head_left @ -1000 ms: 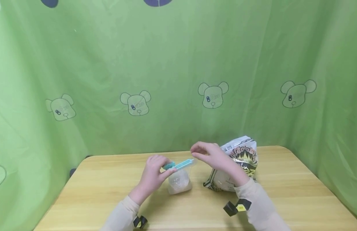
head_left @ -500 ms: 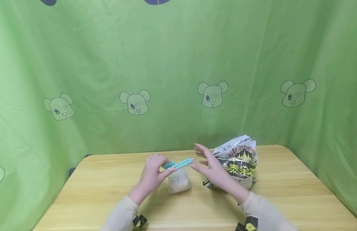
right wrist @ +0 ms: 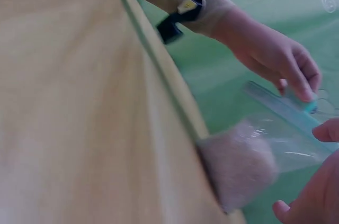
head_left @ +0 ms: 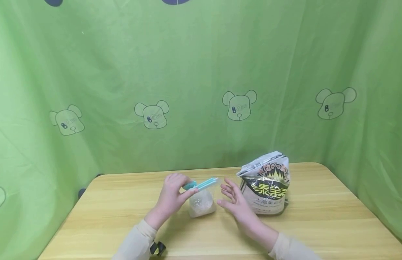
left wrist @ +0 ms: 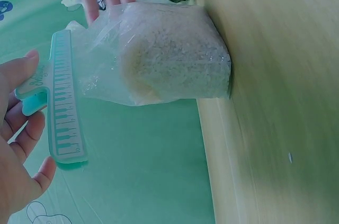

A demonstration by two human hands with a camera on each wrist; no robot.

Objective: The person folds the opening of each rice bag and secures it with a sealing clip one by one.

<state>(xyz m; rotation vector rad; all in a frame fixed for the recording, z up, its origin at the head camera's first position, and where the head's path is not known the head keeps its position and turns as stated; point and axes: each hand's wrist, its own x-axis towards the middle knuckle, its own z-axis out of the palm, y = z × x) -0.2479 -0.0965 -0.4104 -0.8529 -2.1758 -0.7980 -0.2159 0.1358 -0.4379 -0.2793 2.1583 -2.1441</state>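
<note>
The left hand's grip (head_left: 173,195) pinches the teal sealing clip (head_left: 201,184) clamped across the mouth of a small clear bag of rice (head_left: 202,204), while the right hand (head_left: 234,202) hovers just beside it with fingers spread and holding nothing. All of it sits on a wooden bench (head_left: 318,224) against a green curtain printed with bears (head_left: 201,90). A large printed rice sack (head_left: 267,186), its top folded over, stands to the right of the small bag, behind the open hand. The small bag rests upright on its grain-filled base near the bench's middle. By its look the bag is light, soft and slippery, sagging above the grain, so the stiff clip at the top, or a hand cupped under the filled base, seems the surest place to take hold.
</note>
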